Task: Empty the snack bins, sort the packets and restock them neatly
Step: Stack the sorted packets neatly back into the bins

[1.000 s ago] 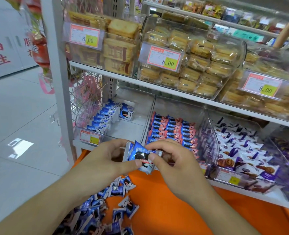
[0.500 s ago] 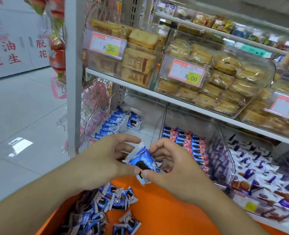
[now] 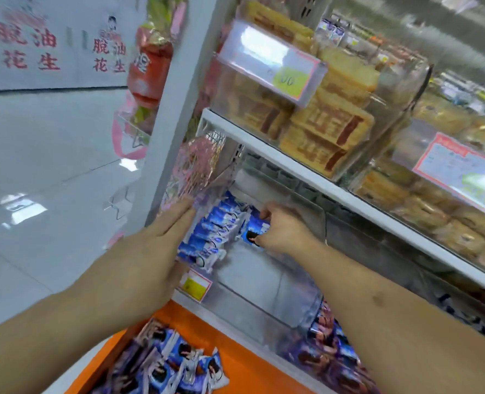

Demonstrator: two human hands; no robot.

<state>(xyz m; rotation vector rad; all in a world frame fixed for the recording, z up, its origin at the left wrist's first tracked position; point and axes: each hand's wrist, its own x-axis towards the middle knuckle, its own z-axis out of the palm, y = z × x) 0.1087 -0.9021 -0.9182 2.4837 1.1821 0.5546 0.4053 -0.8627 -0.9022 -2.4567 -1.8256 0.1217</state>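
Observation:
A row of blue-and-white cookie packets stands along the left side of a clear plastic bin on the lower shelf. My right hand reaches into the bin and grips blue packets beside that row. My left hand lies with straight fingers against the left end of the row. A loose heap of the same blue packets lies on the orange ledge below. The picture is blurred by motion.
Above, a white shelf carries clear bins of yellow cake packets with price tags. A yellow price tag hangs on the bin front. Red-blue packets fill the bin to the right. A white upright post stands left; grey floor beyond.
Both hands have moved up and forward from over the orange ledge into the bin. The right hand carried the packets there; the left hand let go and straightened against the row.

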